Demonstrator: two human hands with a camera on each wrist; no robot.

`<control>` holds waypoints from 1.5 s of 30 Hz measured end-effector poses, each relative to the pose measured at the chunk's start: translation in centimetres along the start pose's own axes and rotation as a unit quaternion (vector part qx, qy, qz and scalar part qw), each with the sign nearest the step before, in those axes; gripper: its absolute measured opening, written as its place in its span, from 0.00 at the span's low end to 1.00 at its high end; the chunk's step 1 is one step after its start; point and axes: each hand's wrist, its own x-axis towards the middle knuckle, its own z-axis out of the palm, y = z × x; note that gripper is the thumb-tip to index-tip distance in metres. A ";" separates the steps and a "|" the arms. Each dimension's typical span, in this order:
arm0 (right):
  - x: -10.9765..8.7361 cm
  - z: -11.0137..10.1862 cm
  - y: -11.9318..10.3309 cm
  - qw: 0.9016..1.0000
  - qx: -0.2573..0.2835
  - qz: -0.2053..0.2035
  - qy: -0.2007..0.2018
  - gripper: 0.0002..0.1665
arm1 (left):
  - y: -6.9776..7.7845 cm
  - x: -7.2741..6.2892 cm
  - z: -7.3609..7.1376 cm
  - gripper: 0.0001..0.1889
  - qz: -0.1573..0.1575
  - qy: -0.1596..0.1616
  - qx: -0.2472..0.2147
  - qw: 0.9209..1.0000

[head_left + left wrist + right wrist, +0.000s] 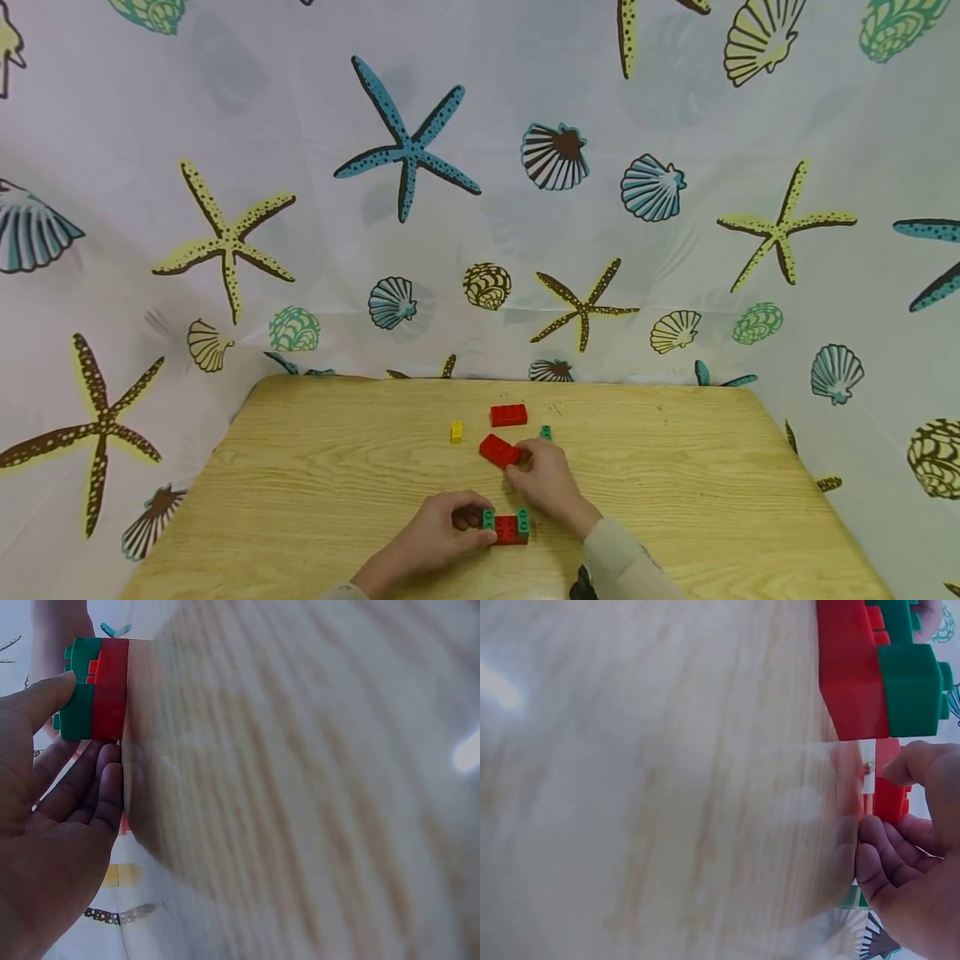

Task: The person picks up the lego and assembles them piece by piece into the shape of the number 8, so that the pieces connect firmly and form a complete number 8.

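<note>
A red toy building brick (512, 531) lies near the front of the table with a green brick on each end, the left one (488, 520) and the right one (522, 522). My left hand (442, 531) grips this small assembly at its left end, the thumb (54, 697) against a green brick. Further back, my right hand (549, 482) pinches the right end of a second red brick (498, 451), which is turned at a slant. In the right wrist view that red brick (889, 791) shows between thumb and fingers.
Behind the hands, a third red brick (509, 415) lies on the wooden table (337, 450). A small yellow brick (456, 432) is to its left, and a small green brick (546, 432) sits just beyond my right hand. A shell-patterned cloth (450, 242) hangs around the table.
</note>
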 end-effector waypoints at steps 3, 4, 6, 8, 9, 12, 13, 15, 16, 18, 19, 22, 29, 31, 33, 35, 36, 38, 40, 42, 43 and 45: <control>-0.1 -0.3 0.0 1.000 0.015 0.004 -0.004 0.21 | 0.1 0.0 0.0 0.17 0.003 0.000 0.002 1.000; -0.2 -0.4 0.0 1.000 0.017 0.003 -0.005 0.21 | 0.2 -0.1 0.0 0.17 0.004 0.001 0.003 1.000; -0.3 -0.6 -0.1 1.000 0.021 0.004 -0.006 0.21 | 0.2 -0.1 -0.1 0.17 0.006 0.001 0.005 1.000; -0.5 -0.7 -0.1 1.000 0.023 0.004 -0.006 0.21 | 0.3 -0.1 -0.1 0.17 0.007 0.001 0.005 1.000; -0.7 -0.8 -0.2 1.000 0.024 0.004 -0.005 0.21 | 0.3 0.0 -0.1 0.17 0.007 0.002 0.006 1.000; -1.0 -1.2 -0.2 1.000 0.026 0.006 -0.005 0.22 | 0.2 0.0 -0.1 0.17 0.008 0.000 0.007 1.000; -1.2 -1.3 -0.2 1.000 0.027 0.005 -0.005 0.22 | 0.2 0.0 -0.1 0.17 0.008 0.000 0.008 1.000; -1.4 -1.5 -0.3 1.000 0.030 0.006 -0.008 0.22 | 0.1 0.0 -0.1 0.18 0.005 0.001 0.010 1.000; -1.6 -1.6 -0.3 0.999 0.031 0.006 -0.010 0.22 | 0.1 0.0 -0.1 0.18 0.004 0.001 0.011 1.000; -1.8 -1.9 -0.2 0.999 0.033 0.006 -0.013 0.21 | 0.1 0.0 -0.1 0.18 0.000 0.001 0.012 1.000; -2.0 -2.0 -0.2 0.999 0.036 0.007 -0.015 0.21 | 0.1 0.0 -0.1 0.18 -0.001 0.001 0.011 1.000; -2.5 -2.3 -0.1 0.999 0.036 0.006 -0.015 0.20 | 0.1 0.0 -0.1 0.18 -0.002 0.003 0.010 1.000; -3.9 -3.3 -0.1 0.999 0.046 -0.003 -0.020 0.20 | 0.3 -0.2 0.1 0.16 0.005 0.015 0.007 1.000; -4.4 -3.7 -0.2 0.998 0.053 -0.009 -0.026 0.21 | 0.3 -0.2 0.1 0.15 0.004 0.018 0.009 1.000; -4.8 -4.1 -0.3 0.998 0.056 -0.018 -0.032 0.21 | 0.4 -0.2 0.1 0.15 0.004 0.020 0.010 1.000; -5.2 -4.4 -0.5 0.997 0.057 -0.025 -0.038 0.20 | 0.4 -0.2 0.1 0.15 0.005 0.021 0.013 1.000; -5.4 -4.5 -0.5 0.997 0.057 -0.029 -0.041 0.20 | 0.4 -0.2 0.1 0.15 0.006 0.022 0.014 1.000; -5.6 -4.7 -0.6 0.997 0.056 -0.037 -0.047 0.19 | 0.4 -0.2 0.1 0.16 0.006 0.021 0.014 1.000; -5.9 -4.8 -0.7 0.996 0.056 -0.044 -0.054 0.19 | 0.3 -0.2 0.1 0.16 0.007 0.020 0.013 1.000; -6.1 -4.9 -0.7 0.995 0.056 -0.053 -0.059 0.18 | 0.3 -0.2 0.1 0.16 0.008 0.020 0.012 1.000; -6.1 -5.0 -0.7 0.995 0.055 -0.058 -0.062 0.18 | 0.3 -0.2 0.1 0.16 0.008 0.020 0.012 1.000; -6.3 -5.0 -0.7 0.994 0.054 -0.069 -0.067 0.19 | 0.3 -0.2 0.1 0.16 0.008 0.019 0.010 1.000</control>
